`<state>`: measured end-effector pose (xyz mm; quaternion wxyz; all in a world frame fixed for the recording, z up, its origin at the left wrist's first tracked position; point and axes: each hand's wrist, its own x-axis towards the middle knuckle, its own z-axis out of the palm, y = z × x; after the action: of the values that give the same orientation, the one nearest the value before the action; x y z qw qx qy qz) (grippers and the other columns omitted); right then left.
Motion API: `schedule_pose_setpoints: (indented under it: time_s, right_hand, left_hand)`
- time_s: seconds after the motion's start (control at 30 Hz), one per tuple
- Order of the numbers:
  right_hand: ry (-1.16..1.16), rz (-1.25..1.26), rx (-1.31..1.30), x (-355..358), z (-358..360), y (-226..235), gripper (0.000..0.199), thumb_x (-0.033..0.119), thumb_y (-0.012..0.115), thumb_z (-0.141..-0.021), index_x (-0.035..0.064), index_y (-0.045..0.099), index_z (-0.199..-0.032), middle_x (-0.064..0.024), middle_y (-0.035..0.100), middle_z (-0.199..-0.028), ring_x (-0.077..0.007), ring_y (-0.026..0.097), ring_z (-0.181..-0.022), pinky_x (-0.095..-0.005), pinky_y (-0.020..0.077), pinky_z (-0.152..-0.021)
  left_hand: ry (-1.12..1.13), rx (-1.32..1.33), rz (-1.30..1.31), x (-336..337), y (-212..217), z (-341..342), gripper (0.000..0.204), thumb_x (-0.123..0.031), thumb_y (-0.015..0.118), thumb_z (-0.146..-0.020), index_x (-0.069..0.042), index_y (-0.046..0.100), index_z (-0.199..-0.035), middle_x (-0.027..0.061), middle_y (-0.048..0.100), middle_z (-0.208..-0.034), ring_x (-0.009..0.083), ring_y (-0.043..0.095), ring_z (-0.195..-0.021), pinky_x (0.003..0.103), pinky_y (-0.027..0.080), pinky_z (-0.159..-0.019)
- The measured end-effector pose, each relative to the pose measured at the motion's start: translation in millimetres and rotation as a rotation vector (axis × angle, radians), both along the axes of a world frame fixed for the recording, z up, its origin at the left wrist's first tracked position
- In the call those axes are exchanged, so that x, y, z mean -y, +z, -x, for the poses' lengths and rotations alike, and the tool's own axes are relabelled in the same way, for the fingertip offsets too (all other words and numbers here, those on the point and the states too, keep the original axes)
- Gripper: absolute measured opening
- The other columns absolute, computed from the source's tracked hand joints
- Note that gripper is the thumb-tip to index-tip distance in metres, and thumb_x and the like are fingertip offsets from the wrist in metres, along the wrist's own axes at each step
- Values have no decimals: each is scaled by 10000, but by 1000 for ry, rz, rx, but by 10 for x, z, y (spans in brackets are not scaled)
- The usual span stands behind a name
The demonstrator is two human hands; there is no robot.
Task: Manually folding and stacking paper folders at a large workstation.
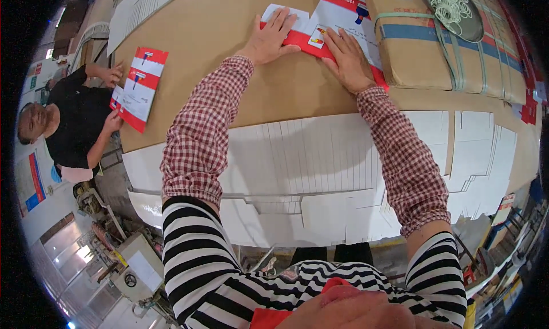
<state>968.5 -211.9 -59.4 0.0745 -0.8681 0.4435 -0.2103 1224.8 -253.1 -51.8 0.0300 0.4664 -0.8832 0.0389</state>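
A flat red and white printed carton blank lies at the far side of the brown table, partly folded over at its left. My left hand rests on its white left flap, fingers stretched out and thumb apart. Flat against the printed panel lies my right hand, fingers extended near a small picture of red and yellow items. Both palms cover parts of the cardboard. Neither hand grips anything.
Overlapping white card sheets cover the table's near side. Right of my hands stands a strapped brown parcel, bearing a dish of pale rubber bands. At left, a co-worker holds another red and white carton.
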Motion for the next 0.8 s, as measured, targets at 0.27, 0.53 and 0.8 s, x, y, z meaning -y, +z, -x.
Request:
schedule_pose_setpoints:
  time_s: [0.27,0.53,0.8]
  right_hand:
    - [-49,-19,65,-6,-52,108,550,319,532,-899,78,394,-1373,-90,353,-1454,-308,290,-1351,-433,212,-1126]
    - [-352,-103,42,276,-403,1,604,326,580,-857,85,385,-1375,-117,322,-1458,-328,250,-1365,-521,167,-1115]
    - [-514,-371,516,482,-325,656,549,227,635,-830,36,448,-1309,-152,375,-1406,-322,306,-1330,-419,274,-1076]
  left_hand:
    - [244,-12,33,217,17,341,732,-616,372,-898,-166,242,-1460,186,149,-1520,344,139,-1408,701,151,-1010]
    - [694,-919,125,-399,522,1335,585,-343,394,-978,9,258,-1424,238,169,-1501,394,154,-1389,464,161,-1125]
    - [713,-1950,-759,-1185,952,1869,653,-419,386,-988,-10,183,-1456,117,259,-1493,252,277,-1360,341,264,-1094]
